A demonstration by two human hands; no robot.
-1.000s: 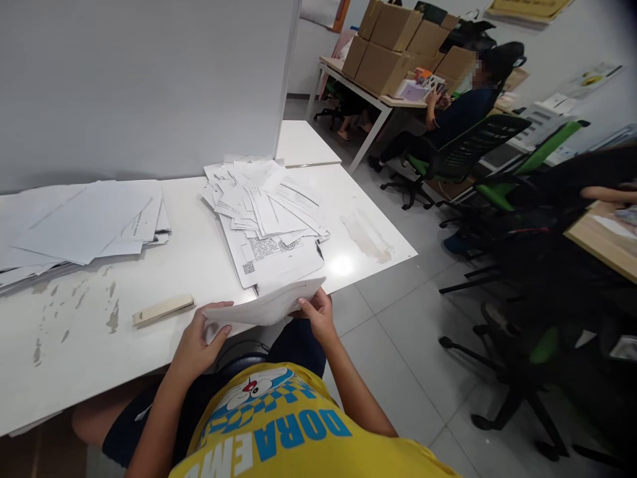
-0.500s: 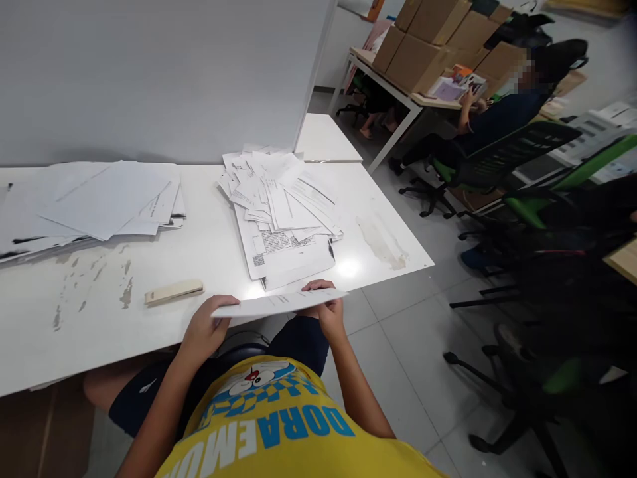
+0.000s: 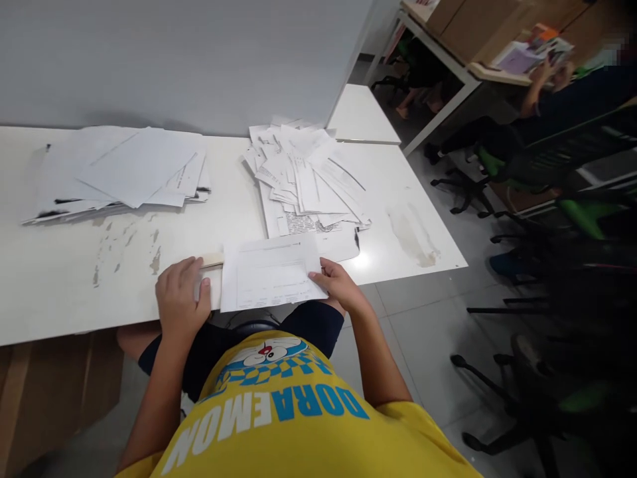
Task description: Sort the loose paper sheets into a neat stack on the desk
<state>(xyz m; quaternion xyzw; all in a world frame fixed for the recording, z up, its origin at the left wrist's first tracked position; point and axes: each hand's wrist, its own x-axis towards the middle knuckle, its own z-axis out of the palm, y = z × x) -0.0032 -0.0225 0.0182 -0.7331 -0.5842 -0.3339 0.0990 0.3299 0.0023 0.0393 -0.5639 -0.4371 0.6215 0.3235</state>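
Note:
My right hand (image 3: pixel 338 284) pinches the right edge of a white printed sheet (image 3: pixel 271 275), thumb on top. The sheet is tilted with its printed face towards me, above the table's front edge. To its left, my left hand (image 3: pixel 180 295) is off the paper, thumb spread from the fingers. Those fingers reach over a long cream object, seemingly a stapler (image 3: pixel 213 261), and cover its left part. Its right end passes behind the sheet. Beyond the sheet lies a messy heap of printed papers (image 3: pixel 318 186), some of it hidden by the sheet.
A flatter stack of papers (image 3: pixel 139 166) lies on the white table (image 3: pixel 239 159) at left, before a grey partition (image 3: pixel 174 60). Office chairs (image 3: pixel 527 398) stand on the floor to the right. Another person (image 3: pixel 582 99) sits by cardboard boxes (image 3: pixel 478 30) at the back right.
My left hand has let go of the sheet and moved left onto the cream object. The sheet, held by my right hand, has tipped to show its print. The view has shifted.

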